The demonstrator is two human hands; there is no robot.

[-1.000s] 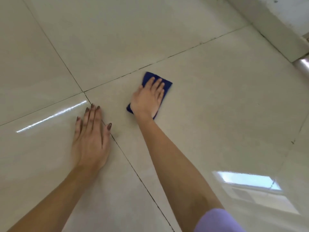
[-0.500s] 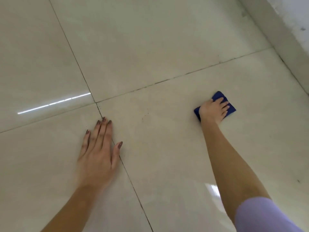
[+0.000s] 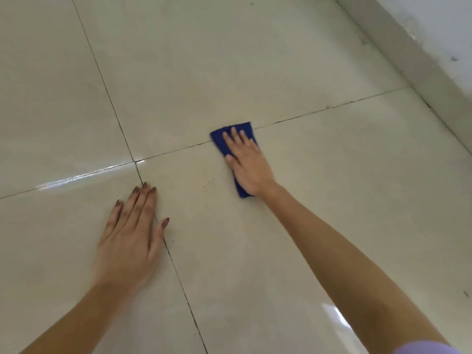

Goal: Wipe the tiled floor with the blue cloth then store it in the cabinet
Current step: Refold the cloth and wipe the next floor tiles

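Note:
A folded blue cloth [image 3: 219,137] lies flat on the glossy beige tiled floor [image 3: 319,187], across a dark grout line. My right hand [image 3: 246,163] presses down on the cloth with fingers spread, covering most of it. Only the cloth's far end and a strip near my wrist show. My left hand [image 3: 130,236] rests palm-down on the floor to the left, fingers extended, over another grout line, holding nothing. No cabinet is in view.
A pale skirting board [image 3: 413,62] and white wall [image 3: 444,24] run along the upper right. Small dark specks [image 3: 208,182] dot the tile left of the cloth. Bright reflections streak the floor at left and lower right.
My right hand has slid the cloth from the right back toward the left and farther away, onto the grout line. My left hand has stayed planted on the floor.

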